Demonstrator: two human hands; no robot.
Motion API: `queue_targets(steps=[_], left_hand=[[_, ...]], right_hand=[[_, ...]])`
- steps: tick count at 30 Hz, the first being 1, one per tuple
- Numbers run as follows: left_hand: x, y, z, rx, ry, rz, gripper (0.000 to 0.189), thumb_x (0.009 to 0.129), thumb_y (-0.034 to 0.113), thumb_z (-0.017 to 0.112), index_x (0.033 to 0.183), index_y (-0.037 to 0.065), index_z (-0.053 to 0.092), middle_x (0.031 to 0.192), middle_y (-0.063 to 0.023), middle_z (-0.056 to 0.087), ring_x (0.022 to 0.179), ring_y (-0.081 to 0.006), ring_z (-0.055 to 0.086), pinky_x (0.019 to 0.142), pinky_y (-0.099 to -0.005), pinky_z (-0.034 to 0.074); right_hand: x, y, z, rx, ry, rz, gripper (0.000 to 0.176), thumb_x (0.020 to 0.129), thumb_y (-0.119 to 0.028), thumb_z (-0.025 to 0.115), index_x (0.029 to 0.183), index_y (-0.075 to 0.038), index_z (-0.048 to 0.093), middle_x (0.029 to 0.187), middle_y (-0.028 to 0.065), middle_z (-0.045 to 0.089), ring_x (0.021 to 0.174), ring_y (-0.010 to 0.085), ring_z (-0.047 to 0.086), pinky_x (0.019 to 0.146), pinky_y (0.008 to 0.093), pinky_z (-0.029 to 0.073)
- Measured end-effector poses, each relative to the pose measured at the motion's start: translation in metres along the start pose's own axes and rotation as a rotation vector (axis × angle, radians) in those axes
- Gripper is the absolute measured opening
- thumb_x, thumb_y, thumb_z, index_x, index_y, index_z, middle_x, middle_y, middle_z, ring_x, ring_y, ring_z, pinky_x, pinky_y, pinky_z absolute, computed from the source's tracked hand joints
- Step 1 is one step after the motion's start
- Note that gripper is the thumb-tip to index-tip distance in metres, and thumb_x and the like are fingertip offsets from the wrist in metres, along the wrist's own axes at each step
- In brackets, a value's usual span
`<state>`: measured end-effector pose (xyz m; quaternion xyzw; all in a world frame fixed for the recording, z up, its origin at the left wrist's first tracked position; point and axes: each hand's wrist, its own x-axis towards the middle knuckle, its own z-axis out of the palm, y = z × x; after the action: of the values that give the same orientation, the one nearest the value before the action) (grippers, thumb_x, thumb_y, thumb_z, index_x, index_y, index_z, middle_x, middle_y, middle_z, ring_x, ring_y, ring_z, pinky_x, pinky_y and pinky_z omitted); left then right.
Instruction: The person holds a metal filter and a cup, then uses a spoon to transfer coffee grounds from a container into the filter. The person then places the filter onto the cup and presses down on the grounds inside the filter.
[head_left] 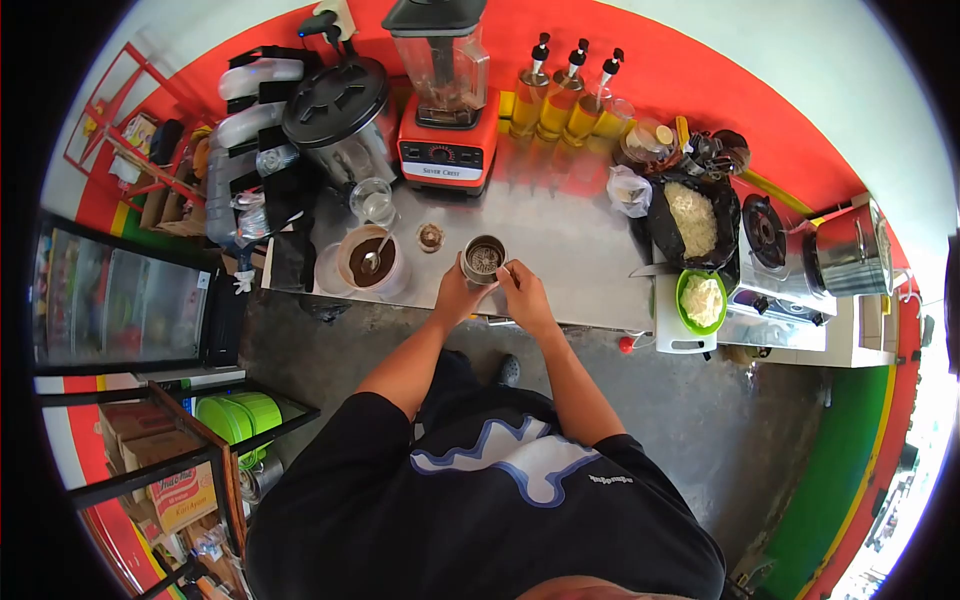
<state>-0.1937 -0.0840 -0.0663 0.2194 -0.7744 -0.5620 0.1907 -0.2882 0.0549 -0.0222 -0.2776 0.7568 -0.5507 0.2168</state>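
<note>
Over the front edge of the steel counter I have a small round metal cup [485, 256] with a patterned, speckled inside. My left hand [459, 294] is wrapped round its left side and underside. At its right side, my right hand [524, 293] is closed with thumb and fingers against the wall near the rim. To the left stands a tub of dark brown powder [359, 262], a metal spoon [373, 260] resting in it. Between tub and cup lies a small round piece [430, 237] with brown on top.
A red blender [447, 150], a lidded black container [337, 100] and pump bottles [560, 105] line the back of the steel counter [570, 235]. Rightward are a knife [655, 269], a green bowl [702, 301] of pale food, a black bag of shreds [690, 222] and a stove [770, 245].
</note>
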Motion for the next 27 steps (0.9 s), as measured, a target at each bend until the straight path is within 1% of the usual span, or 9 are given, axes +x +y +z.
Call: queue_targets(steps=[3, 5, 9, 11, 14, 18, 21, 25, 27], left_hand=[[-0.003, -0.006, 0.004, -0.02, 0.019, 0.044, 0.058, 0.081, 0.009, 0.088, 0.128, 0.001, 0.054, 0.118, -0.0139, 0.073, 0.113, -0.0241, 0.072, 0.096, -0.0368, 0.056], [-0.003, -0.01, 0.004, -0.032, 0.036, 0.064, 0.057, 0.081, 0.008, 0.088, 0.127, 0.001, 0.055, 0.117, -0.0133, 0.073, 0.111, -0.0228, 0.072, 0.094, -0.0368, 0.057], [0.0, -0.012, 0.0, -0.059, 0.017, -0.084, 0.054, 0.078, 0.009, 0.09, 0.122, 0.002, 0.059, 0.112, -0.0111, 0.075, 0.106, -0.0209, 0.074, 0.09, -0.0369, 0.058], [0.002, -0.012, -0.002, -0.049, 0.003, -0.131, 0.053, 0.077, 0.011, 0.091, 0.121, 0.002, 0.06, 0.11, -0.0106, 0.075, 0.103, -0.0214, 0.074, 0.088, -0.0369, 0.058], [0.005, -0.028, 0.002, 0.07, 0.028, -0.123, 0.057, 0.075, 0.016, 0.093, 0.121, 0.004, 0.061, 0.108, -0.0127, 0.076, 0.099, -0.0253, 0.075, 0.085, -0.0372, 0.058], [-0.001, -0.012, 0.004, 0.098, 0.064, -0.062, 0.057, 0.075, 0.016, 0.093, 0.12, 0.004, 0.061, 0.109, -0.0129, 0.076, 0.099, -0.0254, 0.075, 0.085, -0.0371, 0.058], [-0.001, -0.017, 0.005, 0.036, 0.079, -0.072, 0.056, 0.075, 0.016, 0.093, 0.119, 0.004, 0.061, 0.11, -0.012, 0.076, 0.1, -0.0253, 0.075, 0.087, -0.0371, 0.058], [-0.002, -0.007, 0.001, 0.045, 0.02, -0.194, 0.058, 0.074, 0.015, 0.093, 0.121, 0.003, 0.061, 0.113, -0.0112, 0.075, 0.104, -0.0237, 0.074, 0.088, -0.0362, 0.058], [-0.003, -0.007, 0.001, 0.166, 0.087, 0.022, 0.059, 0.074, 0.013, 0.093, 0.123, 0.003, 0.061, 0.113, -0.0117, 0.076, 0.104, -0.0226, 0.074, 0.087, -0.0358, 0.058]], right_hand=[[0.002, 0.002, -0.001, 0.039, -0.016, -0.005, 0.033, 0.106, -0.027, 0.061, 0.088, 0.001, 0.062, 0.063, 0.0017, 0.047, 0.061, 0.0095, 0.04, 0.057, 0.0312, 0.036], [0.008, 0.005, -0.009, 0.001, -0.127, 0.082, 0.035, 0.105, -0.028, 0.062, 0.086, 0.001, 0.062, 0.063, 0.0018, 0.05, 0.06, 0.0092, 0.043, 0.056, 0.0312, 0.038], [0.017, 0.015, -0.017, -0.074, -0.142, 0.017, 0.037, 0.105, -0.029, 0.063, 0.084, 0.001, 0.062, 0.063, 0.0016, 0.052, 0.058, 0.0085, 0.044, 0.054, 0.0315, 0.039], [0.017, 0.024, -0.018, -0.002, -0.251, 0.023, 0.038, 0.105, -0.029, 0.063, 0.082, 0.001, 0.061, 0.063, 0.0021, 0.049, 0.058, 0.0087, 0.043, 0.053, 0.0325, 0.038], [0.008, 0.015, -0.019, -0.034, -0.126, -0.015, 0.038, 0.105, -0.029, 0.063, 0.082, 0.001, 0.06, 0.062, 0.0019, 0.046, 0.058, 0.0091, 0.041, 0.053, 0.0334, 0.037], [0.006, 0.011, -0.021, 0.029, -0.19, 0.051, 0.038, 0.105, -0.029, 0.062, 0.082, 0.002, 0.059, 0.062, 0.0025, 0.043, 0.06, 0.0102, 0.038, 0.054, 0.0342, 0.036], [0.011, 0.016, -0.017, -0.008, -0.186, -0.027, 0.039, 0.106, -0.029, 0.062, 0.083, 0.002, 0.059, 0.062, 0.0026, 0.043, 0.06, 0.0107, 0.036, 0.054, 0.0343, 0.035], [0.013, 0.014, -0.017, -0.091, -0.134, -0.023, 0.039, 0.106, -0.03, 0.061, 0.085, 0.002, 0.061, 0.062, 0.0033, 0.044, 0.059, 0.0113, 0.038, 0.055, 0.0353, 0.036], [0.012, 0.013, -0.017, -0.014, -0.28, 0.027, 0.04, 0.107, -0.031, 0.06, 0.086, 0.003, 0.061, 0.062, 0.0031, 0.044, 0.06, 0.0116, 0.038, 0.055, 0.036, 0.037]])
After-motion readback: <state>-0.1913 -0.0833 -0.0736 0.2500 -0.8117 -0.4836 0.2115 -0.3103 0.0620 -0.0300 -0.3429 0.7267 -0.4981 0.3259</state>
